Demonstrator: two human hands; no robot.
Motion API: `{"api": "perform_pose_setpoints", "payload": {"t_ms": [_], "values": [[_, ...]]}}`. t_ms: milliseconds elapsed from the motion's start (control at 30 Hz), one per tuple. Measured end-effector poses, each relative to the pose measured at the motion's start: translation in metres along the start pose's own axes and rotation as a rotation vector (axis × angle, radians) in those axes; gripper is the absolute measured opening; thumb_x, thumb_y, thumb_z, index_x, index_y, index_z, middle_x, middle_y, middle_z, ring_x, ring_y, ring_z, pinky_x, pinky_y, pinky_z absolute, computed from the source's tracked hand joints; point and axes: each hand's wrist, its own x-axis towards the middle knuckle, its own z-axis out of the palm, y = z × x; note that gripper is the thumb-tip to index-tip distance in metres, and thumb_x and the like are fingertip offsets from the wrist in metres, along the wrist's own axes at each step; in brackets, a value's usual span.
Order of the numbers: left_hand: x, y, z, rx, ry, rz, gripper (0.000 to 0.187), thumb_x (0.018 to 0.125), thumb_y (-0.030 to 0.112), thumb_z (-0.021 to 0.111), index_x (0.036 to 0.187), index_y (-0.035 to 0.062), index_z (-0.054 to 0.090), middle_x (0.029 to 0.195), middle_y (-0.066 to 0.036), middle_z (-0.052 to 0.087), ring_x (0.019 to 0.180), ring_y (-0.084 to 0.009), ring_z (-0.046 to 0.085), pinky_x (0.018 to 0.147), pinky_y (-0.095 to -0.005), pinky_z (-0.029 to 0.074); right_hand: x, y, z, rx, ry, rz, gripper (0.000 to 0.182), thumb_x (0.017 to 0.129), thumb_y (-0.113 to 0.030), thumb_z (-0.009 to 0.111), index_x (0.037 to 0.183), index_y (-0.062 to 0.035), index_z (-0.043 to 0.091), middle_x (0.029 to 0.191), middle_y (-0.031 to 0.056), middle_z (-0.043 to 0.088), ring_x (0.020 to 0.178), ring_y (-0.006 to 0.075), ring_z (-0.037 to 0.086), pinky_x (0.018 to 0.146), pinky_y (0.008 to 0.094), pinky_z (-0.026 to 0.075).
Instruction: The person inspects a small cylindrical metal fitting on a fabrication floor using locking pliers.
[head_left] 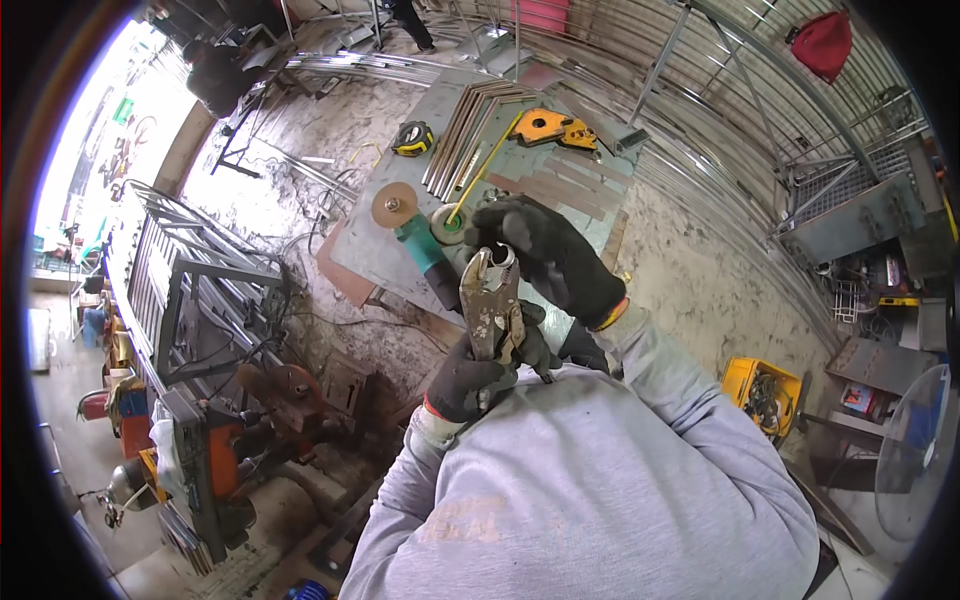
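Note:
Gloved in black, my left hand (468,382) is wrapped round the handles of worn locking pliers (490,300), whose jaws point away from my body. My right hand (550,250), also gloved, is beside the jaws with its fingers curled; whatever they hold, if anything, is hidden. Left of the pliers lies a teal angle grinder (422,245) with a brown disc (394,204). Just beyond the pliers is a round disc with a green centre (452,223), with a thin yellow strip (485,170) running up from it.
A metal sheet worktable (385,260) bears a tape measure (412,139), brown metal bars (465,130) and an orange magnetic square (541,126). Metal frames (185,280) stand at left. At right are a yellow crate (762,395) and a fan (912,450). A person (215,75) crouches at upper left.

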Motion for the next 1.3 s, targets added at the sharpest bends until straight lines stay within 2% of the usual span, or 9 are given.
{"api": "perform_pose_setpoints", "payload": {"t_ms": [67, 167, 267, 300, 367, 500, 600, 800, 1300], "values": [[-0.004, 0.008, 0.009, 0.0, 0.065, 0.016, 0.059, 0.082, 0.014, 0.06, 0.138, -0.0058, 0.052, 0.11, -0.014, 0.061, 0.105, -0.0306, 0.062, 0.099, -0.046, 0.049, 0.009, -0.003, 0.015, 0.646, -0.076, 0.212, 0.041, 0.107, -0.037, 0.062, 0.118, 0.001, 0.07, 0.109, 0.0126, 0.074, 0.098, 0.0193, 0.07, 0.092, 0.0358, 0.055], [-0.006, -0.005, -0.006, 0.299, 0.088, 0.032, 0.051, 0.084, 0.005, 0.058, 0.134, -0.0055, 0.055, 0.114, -0.014, 0.063, 0.105, -0.032, 0.063, 0.098, -0.0447, 0.05, 0.017, 0.013, 0.004, 0.442, -0.121, 0.264, 0.063, 0.107, -0.058, 0.051, 0.131, 0.0003, 0.058, 0.114, 0.0126, 0.07, 0.105, 0.0218, 0.068, 0.097, 0.0365, 0.054], [-0.013, -0.037, -0.04, 0.229, 0.131, 0.048, 0.047, 0.082, 0.008, 0.057, 0.127, -0.0055, 0.058, 0.116, -0.015, 0.065, 0.108, -0.03, 0.065, 0.101, -0.0413, 0.049, 0.024, 0.031, -0.005, 0.444, -0.14, 0.294, 0.062, 0.107, -0.061, 0.048, 0.123, -0.0027, 0.059, 0.101, 0.0093, 0.071, 0.096, 0.023, 0.069, 0.093, 0.0393, 0.056], [-0.011, -0.032, -0.035, 0.228, 0.134, 0.049, 0.047, 0.082, 0.008, 0.057, 0.127, -0.0055, 0.058, 0.116, -0.015, 0.065, 0.108, -0.03, 0.065, 0.101, -0.0413, 0.049, 0.022, 0.023, 0.007, 0.261, -0.049, 0.26, 0.053, 0.109, -0.058, 0.046, 0.111, -0.0067, 0.06, 0.086, 0.0062, 0.069, 0.081, 0.0239, 0.067, 0.084, 0.0428, 0.057], [-0.008, -0.023, -0.024, -0.004, 0.022, -0.022, 0.046, 0.082, 0.009, 0.058, 0.127, -0.0046, 0.058, 0.116, -0.014, 0.065, 0.108, -0.0277, 0.065, 0.101, -0.039, 0.048, 0.025, 0.02, 0.013, 0.29, -0.05, 0.273, 0.049, 0.11, -0.055, 0.046, 0.108, -0.008, 0.059, 0.082, 0.0062, 0.066, 0.076, 0.0245, 0.065, 0.079, 0.0433, 0.057], [-0.016, -0.008, -0.013, 0.13, 0.088, 0.05, 0.038, 0.086, -0.001, 0.07, 0.122, -0.0094, 0.063, 0.124, -0.018, 0.067, 0.115, -0.0334, 0.067, 0.102, -0.0445, 0.051, 0.028, 0.017, 0.019, 0.355, -0.026, 0.343, 0.04, 0.112, -0.047, 0.046, 0.097, -0.0117, 0.055, 0.073, 0.0059, 0.059, 0.068, 0.0256, 0.06, 0.067, 0.0438, 0.054], [-0.012, -0.01, -0.012, 0.099, 0.079, 0.054, 0.033, 0.087, -0.002, 0.07, 0.119, -0.0089, 0.066, 0.125, -0.015, 0.068, 0.114, -0.0277, 0.068, 0.101, -0.0395, 0.053, 0.029, 0.011, 0.02, 0.541, -0.158, 0.511, 0.033, 0.111, -0.042, 0.05, 0.094, -0.014, 0.055, 0.068, 0.0056, 0.058, 0.066, 0.0255, 0.06, 0.066, 0.0433, 0.052], [-0.01, -0.006, -0.001, -0.169, -0.015, 0.013, 0.047, 0.088, -0.002, 0.066, 0.135, -0.005, 0.058, 0.126, -0.011, 0.068, 0.115, -0.0229, 0.066, 0.104, -0.0362, 0.051, 0.03, -0.003, 0.026, 0.394, -0.028, 0.685, 0.027, 0.103, -0.037, 0.064, 0.088, -0.0157, 0.056, 0.063, 0.0068, 0.058, 0.061, 0.0283, 0.061, 0.064, 0.0428, 0.053], [-0.009, 0.005, 0.002, 0.326, -0.034, -0.002, 0.054, 0.082, 0.001, 0.061, 0.134, -0.0043, 0.054, 0.123, -0.014, 0.064, 0.113, -0.0294, 0.064, 0.104, -0.0429, 0.048, 0.03, 0.0, 0.024, 0.409, -0.093, 0.694, 0.022, 0.1, -0.033, 0.066, 0.094, -0.0181, 0.051, 0.063, 0.0047, 0.056, 0.063, 0.0295, 0.064, 0.063, 0.0465, 0.054]]}}
